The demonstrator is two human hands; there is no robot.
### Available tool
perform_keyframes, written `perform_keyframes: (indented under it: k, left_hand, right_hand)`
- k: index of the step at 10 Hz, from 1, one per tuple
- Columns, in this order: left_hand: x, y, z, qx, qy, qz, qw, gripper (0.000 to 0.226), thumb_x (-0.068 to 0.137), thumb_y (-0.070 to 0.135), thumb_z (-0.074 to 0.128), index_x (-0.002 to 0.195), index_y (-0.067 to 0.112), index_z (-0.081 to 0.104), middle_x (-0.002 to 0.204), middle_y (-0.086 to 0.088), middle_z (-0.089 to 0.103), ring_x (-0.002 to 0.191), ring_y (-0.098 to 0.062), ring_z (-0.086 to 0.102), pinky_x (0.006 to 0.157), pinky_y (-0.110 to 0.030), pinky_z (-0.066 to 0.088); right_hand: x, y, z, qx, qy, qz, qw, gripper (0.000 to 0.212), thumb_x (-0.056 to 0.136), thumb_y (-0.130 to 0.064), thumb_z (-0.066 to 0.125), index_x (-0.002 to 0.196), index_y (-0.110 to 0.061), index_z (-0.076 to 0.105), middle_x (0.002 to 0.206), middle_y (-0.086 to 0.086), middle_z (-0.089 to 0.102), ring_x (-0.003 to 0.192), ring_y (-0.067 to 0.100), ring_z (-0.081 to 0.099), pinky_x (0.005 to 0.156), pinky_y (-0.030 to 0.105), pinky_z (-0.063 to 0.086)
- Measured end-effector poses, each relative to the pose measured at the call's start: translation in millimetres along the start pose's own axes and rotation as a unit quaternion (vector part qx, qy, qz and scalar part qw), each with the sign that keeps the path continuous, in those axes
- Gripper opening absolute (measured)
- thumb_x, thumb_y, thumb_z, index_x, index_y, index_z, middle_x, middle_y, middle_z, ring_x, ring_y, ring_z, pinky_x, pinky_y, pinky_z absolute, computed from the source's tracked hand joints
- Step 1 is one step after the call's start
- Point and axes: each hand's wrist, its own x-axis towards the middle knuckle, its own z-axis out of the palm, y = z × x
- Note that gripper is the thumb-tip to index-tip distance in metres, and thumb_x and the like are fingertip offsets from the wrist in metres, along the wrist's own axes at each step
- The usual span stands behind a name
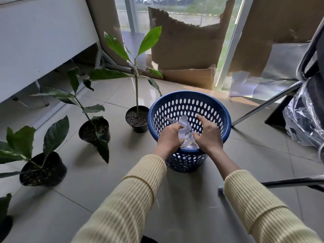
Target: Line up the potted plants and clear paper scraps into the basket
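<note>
A blue perforated basket stands on the tiled floor ahead of me. Both hands reach inside it over the near rim. My left hand and my right hand press a bunch of white paper scraps between them; the right index finger is stretched out. Three potted plants in black pots run in a diagonal row to the left: the tallest beside the basket, a middle one, and a near one. A further pot shows at the bottom left edge.
A white desk stands at the left over the plants. Torn cardboard leans against the window behind the basket. A chair with metal legs and plastic wrapping fills the right side.
</note>
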Motion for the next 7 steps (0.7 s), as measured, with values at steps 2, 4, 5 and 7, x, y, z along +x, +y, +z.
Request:
perform_keyframes:
  k: [2, 4, 5, 7]
  left_hand:
    - [-1.0, -2.7, 4.0, -0.003, 0.031, 0.009, 0.999, 0.059, 0.079, 0.014, 0.070, 0.134, 0.015, 0.048, 0.154, -0.006, 0.027, 0.137, -0.022, 0.035, 0.112, -0.038, 0.035]
    - [-5.5, 1.8, -2.3, 0.125, 0.061, 0.034, 0.990, 0.075, 0.088, 0.024, 0.060, 0.148, 0.019, 0.016, 0.158, -0.005, -0.012, 0.146, -0.025, -0.003, 0.119, -0.041, 0.006]
    - [-17.1, -2.1, -17.2, 0.172, 0.068, 0.047, 0.982, 0.082, 0.090, 0.033, 0.054, 0.149, 0.018, 0.000, 0.157, -0.003, -0.018, 0.145, -0.024, -0.011, 0.116, -0.040, -0.006]
    - [-45.9, -28.0, -71.9, 0.231, 0.098, 0.017, 0.968, 0.090, 0.086, 0.040, 0.054, 0.149, 0.016, -0.006, 0.156, -0.002, -0.020, 0.144, -0.021, -0.017, 0.114, -0.045, -0.012]
  right_hand:
    - [0.7, 1.3, -1.1, -0.064, -0.034, 0.013, 0.997, 0.095, 0.082, -0.025, 0.070, 0.152, -0.035, 0.007, 0.161, 0.004, -0.010, 0.149, 0.025, -0.003, 0.119, 0.048, 0.019]
    - [0.5, -1.6, -4.7, -0.108, -0.048, 0.006, 0.993, 0.119, 0.078, -0.042, 0.072, 0.141, -0.041, -0.029, 0.146, -0.001, -0.045, 0.142, 0.025, -0.030, 0.115, 0.055, -0.003]
    - [0.3, -3.0, -8.2, -0.124, -0.071, 0.004, 0.990, 0.126, 0.075, -0.048, 0.073, 0.140, -0.037, -0.035, 0.145, 0.003, -0.048, 0.139, 0.031, -0.034, 0.112, 0.060, -0.007]
    - [-1.6, -22.4, -3.6, -0.085, -0.029, -0.050, 0.995, 0.124, 0.074, -0.038, 0.073, 0.144, -0.036, -0.029, 0.148, 0.002, -0.044, 0.136, 0.031, -0.040, 0.110, 0.065, -0.012]
